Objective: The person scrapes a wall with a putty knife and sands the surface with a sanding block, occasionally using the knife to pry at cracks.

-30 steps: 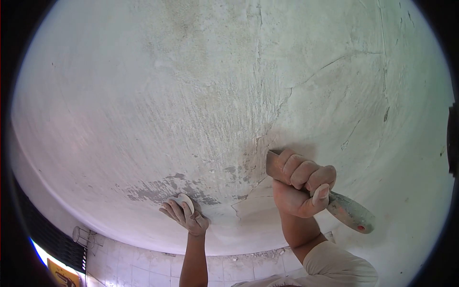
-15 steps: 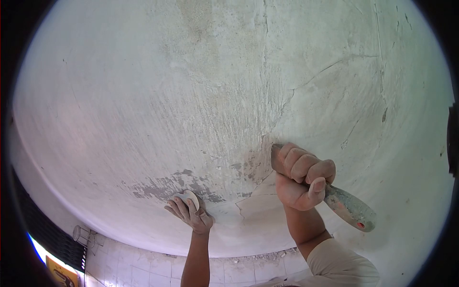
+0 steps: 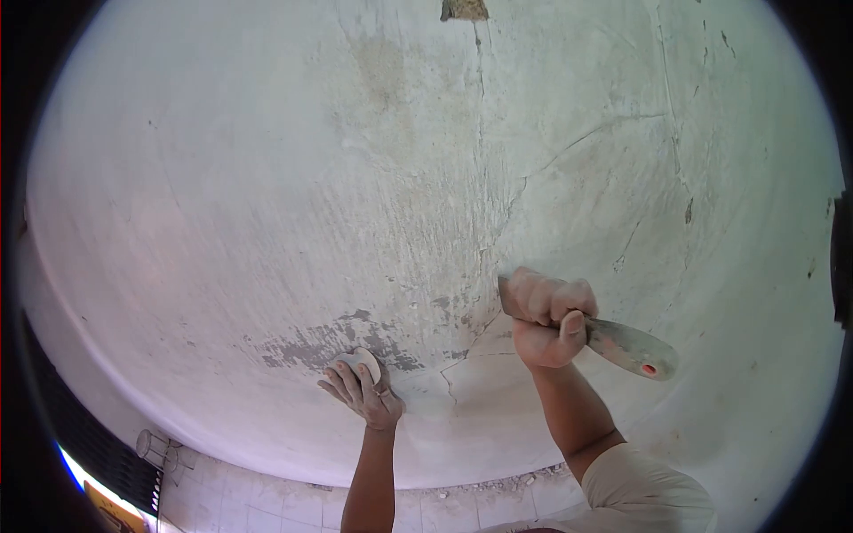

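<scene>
My right hand (image 3: 549, 322) is wrapped round a putty knife (image 3: 629, 346), its worn, plaster-smeared handle pointing down to the right. The blade's edge is at the cracked, scraped wall (image 3: 267, 213); whether it touches cannot be made out. Lower left, my left hand (image 3: 366, 401) is closed round a pale, round-edged object (image 3: 364, 362), whose kind is partly hidden by my fingers. This hand is against the wall, beside a grey patch (image 3: 306, 346) where the surface coat is gone. White dust covers both hands. A long crack (image 3: 520, 191) runs above the knife.
At the wall's foot, crumbled debris (image 3: 498, 487) lies along pale floor tiles (image 3: 293, 508). A wire-like stand (image 3: 158, 449) is at lower left, near a dark slatted panel (image 3: 84, 417) and a yellow sign (image 3: 111, 513). A broken-out hole (image 3: 465, 9) shows at the top.
The view has tilted up a little, bringing the hole into sight. My right hand and the putty knife sit slightly further left, the handle less steep. My left hand keeps its hold near the grey patch.
</scene>
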Demonstrator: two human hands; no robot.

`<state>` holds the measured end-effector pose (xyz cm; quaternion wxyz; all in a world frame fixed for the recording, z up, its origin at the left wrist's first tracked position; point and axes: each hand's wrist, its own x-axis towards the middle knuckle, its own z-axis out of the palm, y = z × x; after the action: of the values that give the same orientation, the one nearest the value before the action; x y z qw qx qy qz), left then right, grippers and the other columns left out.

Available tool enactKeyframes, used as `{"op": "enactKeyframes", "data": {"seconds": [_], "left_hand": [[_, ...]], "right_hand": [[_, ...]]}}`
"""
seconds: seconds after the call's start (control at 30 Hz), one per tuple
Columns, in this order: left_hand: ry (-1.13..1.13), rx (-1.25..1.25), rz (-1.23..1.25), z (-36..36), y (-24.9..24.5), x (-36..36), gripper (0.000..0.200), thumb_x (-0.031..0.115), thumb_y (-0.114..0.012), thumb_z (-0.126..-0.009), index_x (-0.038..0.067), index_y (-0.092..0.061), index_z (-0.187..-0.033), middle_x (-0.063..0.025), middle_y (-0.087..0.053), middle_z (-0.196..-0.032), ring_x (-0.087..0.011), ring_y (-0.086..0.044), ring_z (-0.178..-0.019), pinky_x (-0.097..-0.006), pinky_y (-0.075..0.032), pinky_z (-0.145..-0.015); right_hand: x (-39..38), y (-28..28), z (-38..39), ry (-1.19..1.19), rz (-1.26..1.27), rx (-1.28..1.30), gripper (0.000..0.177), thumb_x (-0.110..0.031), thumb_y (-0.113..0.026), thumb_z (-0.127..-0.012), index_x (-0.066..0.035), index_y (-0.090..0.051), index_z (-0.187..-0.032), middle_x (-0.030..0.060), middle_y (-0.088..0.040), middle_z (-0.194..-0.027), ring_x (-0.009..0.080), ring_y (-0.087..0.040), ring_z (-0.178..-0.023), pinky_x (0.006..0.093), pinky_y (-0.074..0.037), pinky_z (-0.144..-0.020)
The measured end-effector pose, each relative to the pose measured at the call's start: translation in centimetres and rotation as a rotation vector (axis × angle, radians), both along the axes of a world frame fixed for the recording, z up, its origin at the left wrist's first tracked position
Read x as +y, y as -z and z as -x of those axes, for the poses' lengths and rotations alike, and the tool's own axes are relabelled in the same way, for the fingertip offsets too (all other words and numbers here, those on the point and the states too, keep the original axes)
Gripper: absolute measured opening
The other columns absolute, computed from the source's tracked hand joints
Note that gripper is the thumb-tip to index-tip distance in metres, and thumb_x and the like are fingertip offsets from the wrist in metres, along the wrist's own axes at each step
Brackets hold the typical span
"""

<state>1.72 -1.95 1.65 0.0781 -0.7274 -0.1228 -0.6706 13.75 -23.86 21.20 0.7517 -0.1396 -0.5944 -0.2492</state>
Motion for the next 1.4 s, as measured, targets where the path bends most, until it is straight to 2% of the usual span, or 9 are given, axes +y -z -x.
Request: {"op": "enactKeyframes", "data": {"seconds": [0.13, 0.27, 0.4, 0.57, 0.67, 0.73, 0.83, 1.1, 1.4], "left_hand": [[0.005, 0.01, 0.007, 0.2, 0.0, -0.1, 0.052, 0.021, -0.033, -0.091, 0.009, -0.037, -0.142, -0.0204, -0.027, -0.149, -0.0441, -0.014, -0.14, -0.0642, -0.002, -0.109], [-0.01, 0.03, 0.014, 0.3, 0.3, 0.1, 0.052, 0.017, -0.035, -0.09, 0.007, -0.038, -0.141, -0.0203, -0.028, -0.149, -0.0439, -0.014, -0.14, -0.0637, -0.002, -0.109], [-0.004, 0.049, 0.028, 0.7, -0.1, -0.2, 0.052, 0.011, -0.037, -0.088, 0.006, -0.039, -0.14, -0.0201, -0.028, -0.149, -0.043, -0.014, -0.14, -0.0628, -0.001, -0.109], [0.166, 0.125, 0.265, 3.0, -1.9, -2.8, 0.051, 0.008, -0.04, -0.087, 0.006, -0.043, -0.138, -0.0195, -0.028, -0.149, -0.0419, -0.011, -0.141, -0.0638, 0.002, -0.108], [0.125, 0.207, 0.286, 2.2, -4.5, -5.7, 0.052, 0.01, -0.045, -0.087, 0.007, -0.041, -0.139, -0.0196, -0.026, -0.15, -0.0428, -0.011, -0.141, -0.0651, 0.003, -0.107], [0.125, 0.283, 0.242, 0.8, -7.3, -8.6, 0.052, 0.01, -0.05, -0.086, 0.004, -0.042, -0.137, -0.022, -0.027, -0.148, -0.0451, -0.013, -0.139, -0.0647, 0.002, -0.107], [0.184, 0.379, 0.151, -2.4, -13.6, -13.8, 0.052, 0.012, -0.052, -0.086, 0.002, -0.042, -0.136, -0.0247, -0.027, -0.147, -0.0479, -0.016, -0.137, -0.0667, 0.0, -0.106], [0.26, 0.524, -0.072, -6.1, -12.7, -18.8, 0.057, 0.022, -0.055, -0.086, 0.006, -0.04, -0.138, -0.0182, -0.026, -0.149, -0.0425, -0.019, -0.138, -0.07, -0.008, -0.104], [0.497, 0.792, 0.298, 2.2, 4.0, -18.8, 0.046, 0.015, -0.045, -0.092, 0.016, -0.043, -0.138, -0.0121, -0.042, -0.142, -0.0344, -0.034, -0.133, -0.0637, -0.008, -0.108]], "right_hand": [[0.0, -0.3, 0.0, -0.044, -0.003, 0.004, 0.036, -0.033, -0.045, -0.096, -0.012, -0.03, -0.072, -0.0019, -0.027, -0.054, 0.0102, -0.022, -0.05, 0.0283, -0.022, -0.048], [-0.9, 4.7, -1.9, -0.562, 0.255, 0.398, 0.03, -0.028, -0.047, -0.096, -0.012, -0.037, -0.073, -0.0032, -0.035, -0.059, 0.0102, -0.032, -0.054, 0.027, -0.028, -0.05], [-5.2, 12.9, 5.2, 0.04, 1.228, 0.44, 0.033, -0.034, -0.06, -0.091, -0.002, -0.061, -0.1, -0.0005, -0.059, -0.084, 0.0086, -0.05, -0.083, 0.0278, -0.044, -0.076], [-11.3, 34.3, 10.2, 0.063, 2.042, 0.313, 0.049, -0.05, -0.057, -0.089, -0.003, -0.061, -0.103, 0.0087, -0.062, -0.08, 0.0155, -0.054, -0.078, 0.0339, -0.045, -0.072], [-19.1, 44.4, 12.8, 0.077, 1.94, 0.599, 0.044, -0.048, -0.057, -0.089, -0.004, -0.06, -0.092, 0.003, -0.054, -0.059, 0.0142, -0.051, -0.056, 0.0317, -0.042, -0.054], [-23.2, 40.6, 15.7, -0.151, 1.932, 1.254, 0.041, -0.047, -0.056, -0.09, -0.007, -0.056, -0.082, -0.0011, -0.043, -0.052, 0.0115, -0.041, -0.043, 0.0305, -0.036, -0.042], [-27.2, 42.6, 16.3, -0.157, 1.884, 1.463, 0.042, -0.05, -0.055, -0.09, -0.009, -0.052, -0.083, -0.0024, -0.037, -0.051, 0.0101, -0.034, -0.038, 0.0291, -0.031, -0.037], [-29.1, 37.6, 15.9, -0.415, 1.735, 1.424, 0.042, -0.048, -0.038, -0.098, -0.008, -0.048, -0.106, -0.0047, -0.027, -0.054, 0.0073, -0.029, -0.042, 0.0259, -0.03, -0.04], [-33.9, 42.6, 19.4, 0.128, 1.903, 1.047, 0.034, -0.034, -0.064, -0.087, -0.001, -0.06, -0.094, 0.0007, -0.054, -0.067, 0.0106, -0.051, -0.057, 0.0267, -0.042, -0.053]]}}
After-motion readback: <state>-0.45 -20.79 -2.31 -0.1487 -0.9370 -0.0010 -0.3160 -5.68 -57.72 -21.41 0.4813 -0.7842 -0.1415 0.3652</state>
